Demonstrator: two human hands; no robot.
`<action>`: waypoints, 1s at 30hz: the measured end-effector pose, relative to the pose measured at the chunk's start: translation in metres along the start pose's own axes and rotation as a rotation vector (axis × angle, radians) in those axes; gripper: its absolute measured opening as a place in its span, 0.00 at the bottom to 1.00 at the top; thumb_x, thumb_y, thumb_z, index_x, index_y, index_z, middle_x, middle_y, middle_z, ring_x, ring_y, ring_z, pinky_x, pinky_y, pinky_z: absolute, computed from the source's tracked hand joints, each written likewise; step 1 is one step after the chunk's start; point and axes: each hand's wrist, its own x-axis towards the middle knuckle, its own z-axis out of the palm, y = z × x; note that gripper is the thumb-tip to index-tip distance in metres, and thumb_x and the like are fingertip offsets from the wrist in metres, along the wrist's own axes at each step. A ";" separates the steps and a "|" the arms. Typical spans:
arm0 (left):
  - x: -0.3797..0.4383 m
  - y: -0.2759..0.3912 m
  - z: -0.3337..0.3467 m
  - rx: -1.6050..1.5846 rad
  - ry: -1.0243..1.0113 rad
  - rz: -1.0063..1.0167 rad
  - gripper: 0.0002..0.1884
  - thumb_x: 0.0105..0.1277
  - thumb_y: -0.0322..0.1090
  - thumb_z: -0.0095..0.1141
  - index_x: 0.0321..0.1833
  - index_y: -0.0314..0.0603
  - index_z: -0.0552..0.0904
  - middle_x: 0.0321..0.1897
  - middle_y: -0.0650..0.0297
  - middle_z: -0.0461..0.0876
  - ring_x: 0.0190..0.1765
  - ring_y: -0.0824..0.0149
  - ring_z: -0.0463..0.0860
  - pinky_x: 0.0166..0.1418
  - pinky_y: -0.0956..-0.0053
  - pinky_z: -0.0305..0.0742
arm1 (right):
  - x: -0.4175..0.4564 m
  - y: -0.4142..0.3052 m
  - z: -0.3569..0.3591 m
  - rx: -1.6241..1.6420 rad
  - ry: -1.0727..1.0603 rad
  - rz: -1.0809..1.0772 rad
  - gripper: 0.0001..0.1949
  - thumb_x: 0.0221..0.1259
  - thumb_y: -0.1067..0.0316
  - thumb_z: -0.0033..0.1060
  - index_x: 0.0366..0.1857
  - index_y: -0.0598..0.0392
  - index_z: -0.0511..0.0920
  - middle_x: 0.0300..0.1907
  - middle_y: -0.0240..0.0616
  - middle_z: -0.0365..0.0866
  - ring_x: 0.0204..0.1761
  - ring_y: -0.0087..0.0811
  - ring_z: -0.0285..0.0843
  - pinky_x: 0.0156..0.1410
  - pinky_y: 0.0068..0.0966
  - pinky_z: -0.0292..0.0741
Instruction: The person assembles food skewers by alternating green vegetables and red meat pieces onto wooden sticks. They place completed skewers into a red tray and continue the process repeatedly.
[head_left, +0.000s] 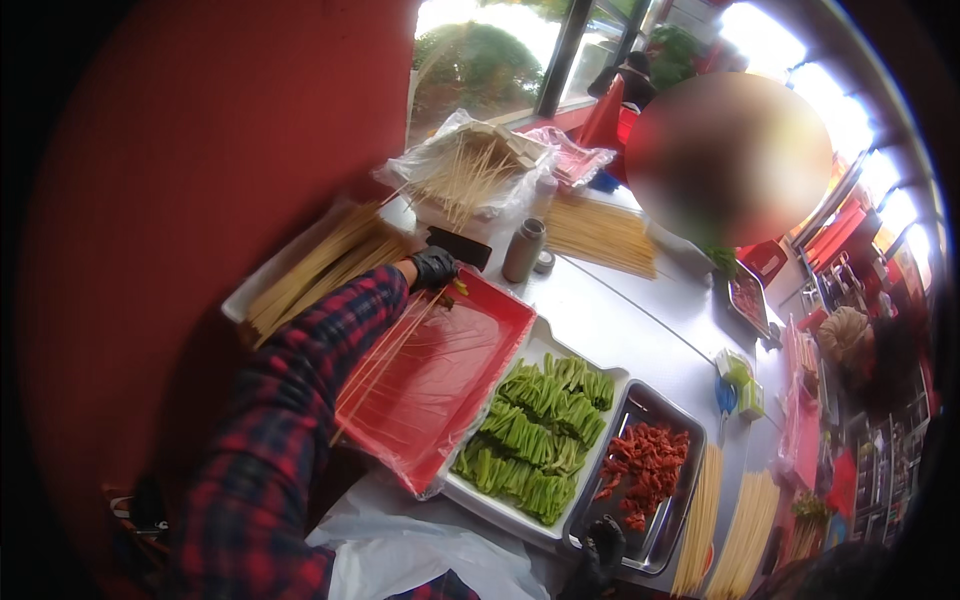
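Observation:
My left hand (433, 266), in a black glove, is at the far left corner of a red tray (435, 390) lined with clear plastic. Beneath its fingers lie bamboo skewers (390, 345) along the tray's left side, with bits of green and dark food at their far ends. Whether the fingers grip a skewer is hard to see. My right hand (602, 544), also black-gloved, is over the near edge of a steel tray (694, 450) of red meat strips (649, 457); its grip is unclear. Between the two trays, a white tray (544, 330) holds rows of cut green stalks (536, 427).
Bundles of bare skewers (330, 262) lie in a tray at left, with others (600, 236) across the table. A phone (459, 247), a steel flask (523, 251) and its cap (544, 262) stand beyond the red tray. Another person (727, 157) is opposite. Blue scissors (724, 396) lie at right.

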 end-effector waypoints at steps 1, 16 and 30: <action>0.008 0.000 0.002 0.111 -0.055 -0.052 0.09 0.52 0.40 0.58 0.30 0.44 0.85 0.29 0.54 0.82 0.34 0.55 0.82 0.37 0.64 0.76 | -0.002 -0.002 0.001 0.038 0.039 0.052 0.22 0.52 0.81 0.52 0.55 0.61 0.69 0.53 0.39 0.73 0.55 0.31 0.71 0.60 0.27 0.69; -0.003 0.082 0.006 0.103 0.375 -0.231 0.12 0.50 0.36 0.60 0.38 0.43 0.82 0.42 0.53 0.77 0.49 0.50 0.75 0.55 0.59 0.71 | 0.029 -0.034 0.019 -0.214 -0.167 -0.025 0.15 0.56 0.82 0.50 0.48 0.61 0.74 0.45 0.36 0.78 0.47 0.25 0.75 0.53 0.20 0.71; -0.117 0.279 -0.027 -1.059 0.204 0.085 0.08 0.63 0.29 0.56 0.45 0.42 0.81 0.42 0.65 0.79 0.42 0.75 0.78 0.40 0.82 0.71 | 0.089 -0.008 0.066 -1.245 -0.537 -0.281 0.11 0.49 0.59 0.61 0.36 0.50 0.80 0.29 0.44 0.81 0.32 0.44 0.80 0.38 0.35 0.74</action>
